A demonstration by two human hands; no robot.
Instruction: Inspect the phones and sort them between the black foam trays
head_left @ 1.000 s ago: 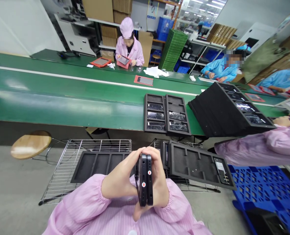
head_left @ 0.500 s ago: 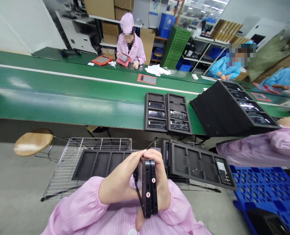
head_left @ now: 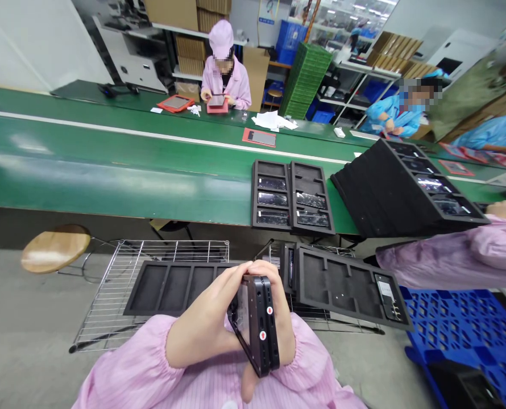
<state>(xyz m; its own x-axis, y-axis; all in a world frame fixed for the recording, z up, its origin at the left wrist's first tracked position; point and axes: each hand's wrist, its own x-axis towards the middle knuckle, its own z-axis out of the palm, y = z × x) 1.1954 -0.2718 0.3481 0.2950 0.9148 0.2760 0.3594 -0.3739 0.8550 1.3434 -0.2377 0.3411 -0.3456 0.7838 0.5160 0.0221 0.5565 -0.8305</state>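
Note:
Two dark phones (head_left: pixel 262 324) are held upright side by side in front of my chest, their bottom edges facing me. Each edge carries a round white sticker with a red arrow. My right hand (head_left: pixel 283 326) wraps around their right side, its thumb showing below. Against the left phone my left hand (head_left: pixel 206 324) is curved, with its fingertips at the far end. A thin black frame-like part (head_left: pixel 241 339) stands out at an angle on that side, near my left thumb; I cannot tell whether it is attached. Below my hands lie black foam trays, one empty-slotted tray (head_left: pixel 161 287) at the left.
At the right, another foam tray (head_left: pixel 338 284) holds one phone. Foam trays with phones (head_left: pixel 272 199) sit on the green bench (head_left: pixel 120 182), beside a tall tray stack (head_left: pixel 376 193). Wire racks (head_left: pixel 103 312), a stool (head_left: pixel 57 248), a blue pallet (head_left: pixel 461 329) and several co-workers surround me.
The phones have turned slightly, and the thin black part stands wider from them on the left. Across the bench, the pink-clad co-worker has brought both hands to a flat device.

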